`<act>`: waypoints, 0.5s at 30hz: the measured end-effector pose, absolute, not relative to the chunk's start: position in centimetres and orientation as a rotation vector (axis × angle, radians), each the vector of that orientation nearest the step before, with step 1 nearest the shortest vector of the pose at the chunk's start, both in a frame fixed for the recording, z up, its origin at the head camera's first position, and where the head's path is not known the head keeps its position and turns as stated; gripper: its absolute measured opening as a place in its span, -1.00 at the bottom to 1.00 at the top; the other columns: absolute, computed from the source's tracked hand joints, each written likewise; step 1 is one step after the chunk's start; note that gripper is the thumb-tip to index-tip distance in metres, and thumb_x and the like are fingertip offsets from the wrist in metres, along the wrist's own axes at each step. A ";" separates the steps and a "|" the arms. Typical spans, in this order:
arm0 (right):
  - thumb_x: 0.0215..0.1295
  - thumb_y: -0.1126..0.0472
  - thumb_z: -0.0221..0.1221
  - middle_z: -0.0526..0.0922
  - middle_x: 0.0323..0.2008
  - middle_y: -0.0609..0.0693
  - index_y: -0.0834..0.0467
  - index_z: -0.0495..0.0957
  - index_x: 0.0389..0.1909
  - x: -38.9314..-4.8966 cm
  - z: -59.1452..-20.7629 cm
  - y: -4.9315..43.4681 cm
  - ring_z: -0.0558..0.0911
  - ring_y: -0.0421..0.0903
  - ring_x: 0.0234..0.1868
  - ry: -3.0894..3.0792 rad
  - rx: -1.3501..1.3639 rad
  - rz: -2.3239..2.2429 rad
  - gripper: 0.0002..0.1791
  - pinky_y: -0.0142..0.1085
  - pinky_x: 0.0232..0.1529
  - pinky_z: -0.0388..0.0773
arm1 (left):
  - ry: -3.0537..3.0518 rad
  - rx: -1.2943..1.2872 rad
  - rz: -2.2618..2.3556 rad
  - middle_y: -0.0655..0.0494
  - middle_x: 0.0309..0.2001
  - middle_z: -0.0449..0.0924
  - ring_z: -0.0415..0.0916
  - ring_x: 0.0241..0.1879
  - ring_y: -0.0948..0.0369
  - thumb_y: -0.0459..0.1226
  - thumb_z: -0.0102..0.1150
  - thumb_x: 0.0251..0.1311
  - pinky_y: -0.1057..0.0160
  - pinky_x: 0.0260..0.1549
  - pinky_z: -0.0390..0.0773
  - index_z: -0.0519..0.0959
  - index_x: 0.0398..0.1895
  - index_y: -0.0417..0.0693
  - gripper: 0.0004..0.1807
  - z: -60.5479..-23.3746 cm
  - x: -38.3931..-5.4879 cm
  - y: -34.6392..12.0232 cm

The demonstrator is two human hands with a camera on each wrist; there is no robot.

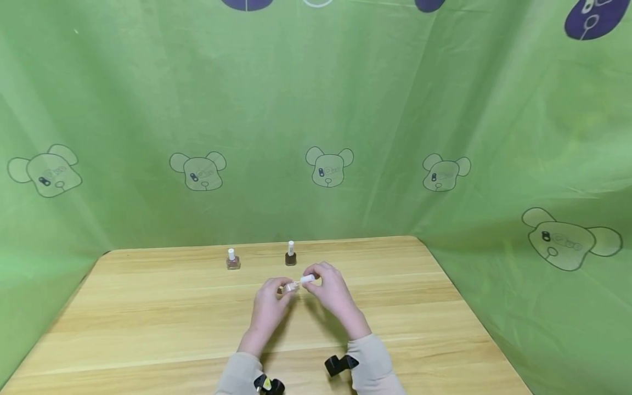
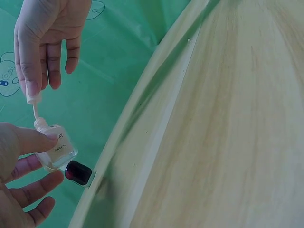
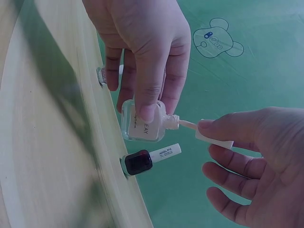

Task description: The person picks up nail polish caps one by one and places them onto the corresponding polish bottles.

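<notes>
My left hand (image 1: 267,307) pinches a small clear nail polish bottle (image 3: 145,121) with a pale label, held above the table and tilted toward the right hand. Between the thumb and fingers of my right hand (image 1: 333,291) is the bottle's white cap (image 3: 214,139). The cap is off the neck, and its pale brush stem (image 3: 188,124) spans the gap, its tip end at the bottle's mouth. In the left wrist view, the same bottle (image 2: 59,147) shows under the left thumb, with the cap above it in the right fingers.
Beyond the hands, a dark nail polish bottle (image 1: 290,258) with a white cap stands upright on the wooden table (image 1: 163,312). Left of it stands a mauve nail polish bottle (image 1: 233,262), also white-capped. A green curtain (image 1: 276,203) hangs behind the table.
</notes>
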State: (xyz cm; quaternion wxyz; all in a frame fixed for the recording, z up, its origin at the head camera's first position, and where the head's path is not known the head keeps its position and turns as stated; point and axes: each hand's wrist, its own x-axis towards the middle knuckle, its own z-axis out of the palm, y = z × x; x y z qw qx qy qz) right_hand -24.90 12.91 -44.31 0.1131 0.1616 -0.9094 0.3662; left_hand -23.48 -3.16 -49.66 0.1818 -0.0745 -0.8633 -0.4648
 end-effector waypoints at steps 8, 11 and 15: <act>0.09 0.25 0.37 0.65 -0.28 0.01 0.14 0.64 -0.27 -25.0 -44.4 12.9 0.58 0.02 -0.20 -2.682 0.476 1.068 -0.82 -0.17 -0.13 0.53 | -2.467 -0.192 -1.298 0.01 -0.09 0.67 0.59 -0.15 0.11 -0.28 0.37 0.08 0.07 -0.10 0.64 0.65 -0.10 -0.08 -0.72 -49.5 -23.4 -2.9; 0.09 0.25 0.37 0.65 -0.28 0.02 0.14 0.64 -0.27 -24.9 -44.4 12.8 0.57 -0.03 -0.21 -2.682 0.486 1.066 -0.83 -0.18 -0.14 0.54 | -2.467 -0.191 -1.295 0.01 -0.10 0.67 0.59 -0.15 0.11 -0.28 0.37 0.09 0.07 -0.10 0.64 0.65 -0.10 -0.07 -0.72 -49.4 -23.4 -2.8; 0.09 0.25 0.37 0.65 -0.28 0.03 0.15 0.64 -0.27 -24.8 -44.4 12.8 0.57 -0.06 -0.22 -2.679 0.507 1.046 -0.82 -0.17 -0.14 0.56 | -2.465 -0.197 -1.279 0.02 -0.10 0.67 0.59 -0.15 0.12 -0.28 0.37 0.09 0.10 -0.13 0.64 0.66 -0.10 -0.08 -0.72 -49.3 -23.3 -2.7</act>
